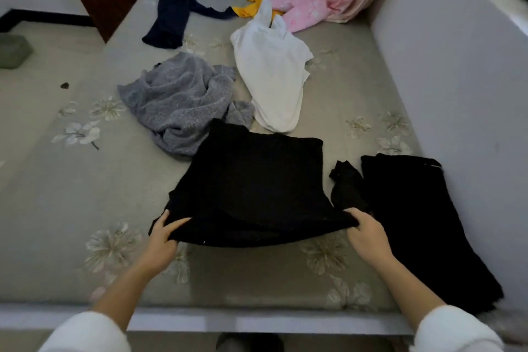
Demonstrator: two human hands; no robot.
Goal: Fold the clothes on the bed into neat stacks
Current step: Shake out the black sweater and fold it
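Fingers (pixel 168 226) of both hands pinch black garment's (pixel 251 180) near corners

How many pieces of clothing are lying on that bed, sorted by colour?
Black: 2, the black garment held by the left hand and right hand, and the black trousers beside it
Grey: 1, the grey sweater
White: 1, the white top
Navy: 1, the navy garment
Yellow: 1, the yellow garment
Pink: 1, the pink garment
Total: 7
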